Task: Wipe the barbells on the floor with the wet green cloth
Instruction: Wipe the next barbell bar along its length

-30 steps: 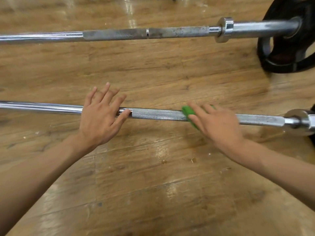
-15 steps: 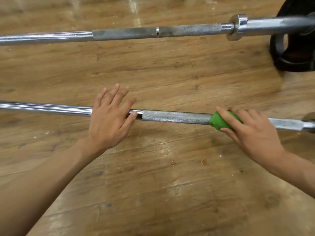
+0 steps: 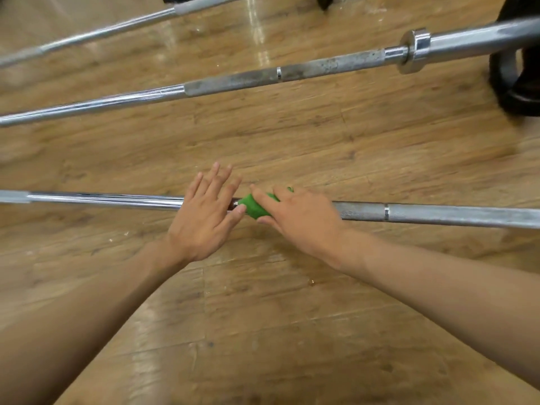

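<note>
While the right grip (image 3: 298, 220) curls round the green cloth (image 3: 255, 207), fingers over the top and thumb underneath, that cloth sits bunched on the nearest barbell (image 3: 438, 213), right in the middle of the frame! It's clamped on the shaft where the shiny smooth stretch on the left meets the dull knurled stretch running off to the right. Left grip (image 3: 201, 220) now: flat and wide, fingers straight and fanned, palm pressing down on the bar just left of the cloth, thumb tip right up against the cloth's end, holding nothing. The bar lies across the wooden floor (image 3: 263, 317) from edge to edge. Above it, a second barbell (image 3: 233, 80) slants up to the right, patchy and worn along its knurling, with a bright collar (image 3: 415, 49) near a black weight plate (image 3: 508, 83) at the upper right. A third barbell (image 3: 102, 32) cuts across the upper left corner.
</note>
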Tool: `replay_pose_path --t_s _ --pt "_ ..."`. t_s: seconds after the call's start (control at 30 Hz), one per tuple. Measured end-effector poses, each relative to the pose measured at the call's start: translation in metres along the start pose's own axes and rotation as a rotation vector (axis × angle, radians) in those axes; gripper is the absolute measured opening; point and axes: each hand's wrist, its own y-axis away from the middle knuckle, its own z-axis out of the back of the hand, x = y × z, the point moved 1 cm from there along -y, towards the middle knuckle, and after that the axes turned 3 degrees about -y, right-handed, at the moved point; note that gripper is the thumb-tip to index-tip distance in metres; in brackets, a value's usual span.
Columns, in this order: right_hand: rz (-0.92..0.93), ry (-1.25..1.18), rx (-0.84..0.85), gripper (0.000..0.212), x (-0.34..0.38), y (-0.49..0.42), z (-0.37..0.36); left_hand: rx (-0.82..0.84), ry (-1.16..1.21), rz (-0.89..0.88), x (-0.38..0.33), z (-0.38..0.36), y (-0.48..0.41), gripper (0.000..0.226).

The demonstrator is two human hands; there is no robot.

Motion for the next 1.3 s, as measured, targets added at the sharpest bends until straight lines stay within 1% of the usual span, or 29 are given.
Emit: replay_pose_path --t_s 0.13,0.23,0.33,0.47,0.53,0.6,0.67,0.8,0.9,1.0,1.1,1.13,1.2,1.27,1.3 --pt "0.034 0.008 -0.006 0.055 0.001 0.000 -0.009 0.125 -0.081 -0.024 -0.005 0.008 0.013 0.097" --pt "0.005 -0.007 -0.026 0.055 0.001 0.001 -0.005 0.235 -0.137 -0.011 -0.003 0.028 0.025 0.105" --pt "0.022 -0.058 0.024 0.054 0.002 0.003 -0.001 0.323 -0.211 0.005 0.005 0.059 0.036 0.111" --pt "0.085 -0.115 0.045 0.052 -0.002 0.001 0.006 0.325 -0.280 -0.035 0.023 0.103 0.056 0.103" --pt "0.105 -0.082 0.030 0.052 -0.003 0.000 0.008 0.299 -0.315 -0.075 0.040 0.113 0.063 0.099" --pt "0.136 -0.035 0.078 0.053 -0.002 -0.001 0.010 0.285 -0.338 -0.067 0.060 0.111 0.070 0.100" --pt "0.115 -0.008 0.136 0.058 -0.004 -0.003 0.014 0.292 -0.338 -0.061 0.077 0.102 0.077 0.102" --pt "0.069 0.059 0.277 0.057 0.003 -0.003 0.026 0.303 -0.363 -0.134 0.107 0.078 0.082 0.105" --pt "0.053 0.181 0.308 0.057 0.006 -0.006 0.034 0.305 -0.369 -0.169 0.128 0.063 0.080 0.111" --pt "-0.029 0.254 0.376 0.061 0.023 -0.008 0.033 0.246 -0.319 -0.199 0.160 0.050 0.076 0.110" --pt "-0.219 0.246 0.473 0.076 0.045 -0.011 0.031 0.184 -0.257 -0.218 0.192 0.034 0.067 0.106" --pt "-0.294 0.223 0.494 0.077 0.052 -0.015 0.032 0.180 -0.249 -0.222 0.203 0.028 0.063 0.107" --pt "-0.397 0.232 0.490 0.077 0.062 -0.027 0.032 0.164 -0.218 -0.230 0.221 0.015 0.054 0.107" --pt "-0.479 0.247 0.494 0.083 0.069 -0.035 0.032 0.128 -0.168 -0.242 0.231 0.008 0.045 0.103" --pt "-0.532 0.214 0.498 0.086 0.073 -0.035 0.031 0.110 -0.146 -0.260 0.233 0.005 0.041 0.099"
